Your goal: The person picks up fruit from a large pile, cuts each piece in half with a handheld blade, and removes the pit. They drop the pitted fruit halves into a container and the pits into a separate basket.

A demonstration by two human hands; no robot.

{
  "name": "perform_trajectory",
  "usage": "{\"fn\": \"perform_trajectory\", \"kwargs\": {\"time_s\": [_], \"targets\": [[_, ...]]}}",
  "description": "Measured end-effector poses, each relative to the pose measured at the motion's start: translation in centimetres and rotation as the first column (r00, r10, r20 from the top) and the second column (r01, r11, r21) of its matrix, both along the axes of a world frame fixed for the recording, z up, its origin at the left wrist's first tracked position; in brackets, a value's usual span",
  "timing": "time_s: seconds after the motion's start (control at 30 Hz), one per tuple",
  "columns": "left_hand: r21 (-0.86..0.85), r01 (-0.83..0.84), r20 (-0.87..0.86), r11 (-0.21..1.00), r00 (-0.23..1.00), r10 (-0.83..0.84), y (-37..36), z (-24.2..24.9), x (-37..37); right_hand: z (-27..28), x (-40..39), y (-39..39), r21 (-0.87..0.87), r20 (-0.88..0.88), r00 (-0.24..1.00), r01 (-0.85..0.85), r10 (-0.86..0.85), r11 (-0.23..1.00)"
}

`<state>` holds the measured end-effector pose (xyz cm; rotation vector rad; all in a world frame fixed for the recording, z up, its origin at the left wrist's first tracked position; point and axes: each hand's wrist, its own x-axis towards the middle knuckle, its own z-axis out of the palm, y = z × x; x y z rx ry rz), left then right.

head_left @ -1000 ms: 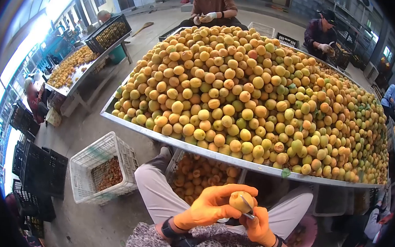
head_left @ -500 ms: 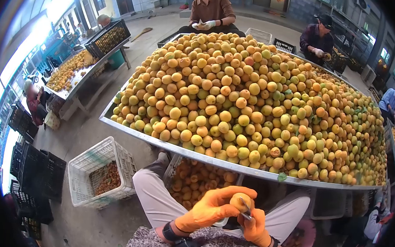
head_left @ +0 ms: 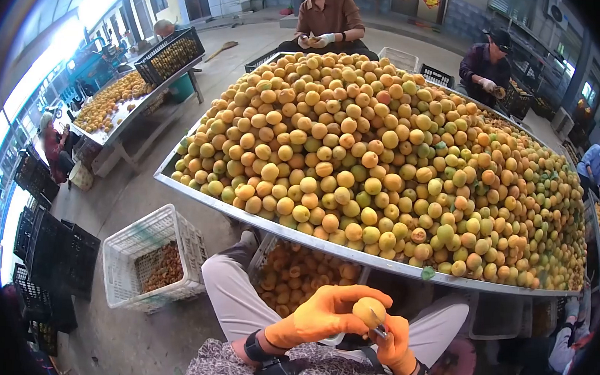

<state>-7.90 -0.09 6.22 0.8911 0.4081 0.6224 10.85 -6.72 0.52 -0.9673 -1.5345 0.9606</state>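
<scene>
Between the thumb and fingers of my left hand (head_left: 323,317), in an orange glove, sits a yellow-orange apricot (head_left: 368,313). My right hand (head_left: 396,346), gloved in the same orange, is closed around a small knife (head_left: 380,331) whose slim metal end rests against the apricot's near right side. Both hands are close together above my lap. Just beyond them, between my knees, a crate (head_left: 260,259) holds many apricots with darker, opened-looking flesh. A large heap of whole apricots (head_left: 356,163) fills the metal-edged table (head_left: 297,238) in front of me.
A white crate (head_left: 118,262) with brown pits or scraps stands on the floor to the left. Black crates (head_left: 56,248) are stacked farther left. A pink basin (head_left: 463,362) sits by my right leg. Across the table are two people (head_left: 329,17), (head_left: 485,65) handling fruit.
The apricot has turned a little in my left hand, and the knife has shifted slightly lower along its side. My right hand has moved slightly right. The view has tilted slightly.
</scene>
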Motion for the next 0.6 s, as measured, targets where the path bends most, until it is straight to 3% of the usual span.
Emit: {"fn": "perform_trajectory", "kwargs": {"time_s": [0.1,0.13,0.17,0.2,0.27,0.3,0.43,0.47,0.5,0.53,0.6], "targets": [[0.045,-0.033,-0.033,0.998,0.999,0.035,0.4,0.7,-0.6,-1.7,2.4,-0.3,-0.011,0.148,0.985,-0.092,0.093,0.996],[0.368,0.015,-0.202,0.930,0.977,0.065,1.3,0.9,-1.0,-1.5,2.7,-0.2,-0.011,0.148,0.984,-0.100,0.100,0.995],[0.636,0.121,-0.350,0.762,0.926,0.145,1.9,1.0,-1.3,-1.0,2.8,-0.3,-0.101,0.142,0.982,-0.109,0.122,0.989],[0.637,0.120,-0.352,0.762,0.924,0.149,2.3,1.1,-1.6,-0.5,2.8,-0.4,-0.189,0.132,0.981,-0.116,0.142,0.975],[0.845,0.170,-0.393,0.508,0.840,0.374,2.7,1.1,-1.8,0.8,2.4,-0.3,-0.274,0.153,0.979,-0.085,0.131,0.958],[0.861,0.180,-0.405,0.476,0.808,0.427,2.8,0.9,-1.8,1.3,2.3,-0.4,-0.357,0.178,0.977,-0.046,0.117,0.933],[0.824,0.226,-0.512,0.520,0.689,0.512,3.6,-1.5,-2.2,1.6,3.2,-0.9,-0.482,0.207,0.972,0.003,0.111,0.876],[0.762,0.160,-0.514,0.627,0.739,0.436,4.4,-2.5,-2.8,1.4,4.0,-1.4,-0.463,0.073,0.997,0.004,0.034,0.886],[0.536,-0.007,-0.454,0.844,0.841,0.295,4.3,-3.1,-2.9,1.4,4.4,-1.8,-0.445,-0.065,0.997,0.008,-0.041,0.896],[0.221,-0.109,-0.336,0.969,0.924,0.180,3.8,-3.6,-2.9,1.9,3.5,-1.5,-0.311,-0.237,0.962,0.053,-0.131,0.949],[0.050,-0.049,-0.231,0.998,0.971,0.059,2.6,-3.3,-1.7,2.8,2.3,-0.3,-0.386,-0.103,0.985,0.087,-0.137,0.918]]}}
